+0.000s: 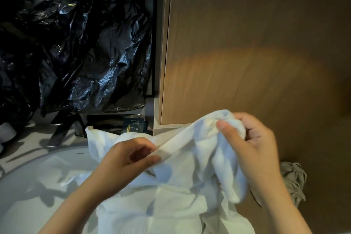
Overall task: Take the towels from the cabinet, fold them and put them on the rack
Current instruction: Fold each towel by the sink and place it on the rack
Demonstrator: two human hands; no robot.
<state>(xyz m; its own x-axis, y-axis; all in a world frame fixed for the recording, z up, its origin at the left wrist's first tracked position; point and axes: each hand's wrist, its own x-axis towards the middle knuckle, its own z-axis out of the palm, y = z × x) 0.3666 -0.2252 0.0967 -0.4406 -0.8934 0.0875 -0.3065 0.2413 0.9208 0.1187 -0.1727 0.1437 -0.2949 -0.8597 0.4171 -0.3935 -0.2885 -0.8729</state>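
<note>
Head view looks down on the white towel (190, 157), which I hold just below the wooden cabinet door (256, 43). My right hand (252, 138) is clenched round a bunched corner, raised close to the door's bottom edge. My left hand (129, 159), down-left of the door, pinches the hem between thumb and fingers. I judge this grip lets me pull one edge straight before folding. More white cloth lies beneath.

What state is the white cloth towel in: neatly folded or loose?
Loose, not folded: the white cloth towel hangs rumpled between the left hand and right hand, both gripping it.
</note>
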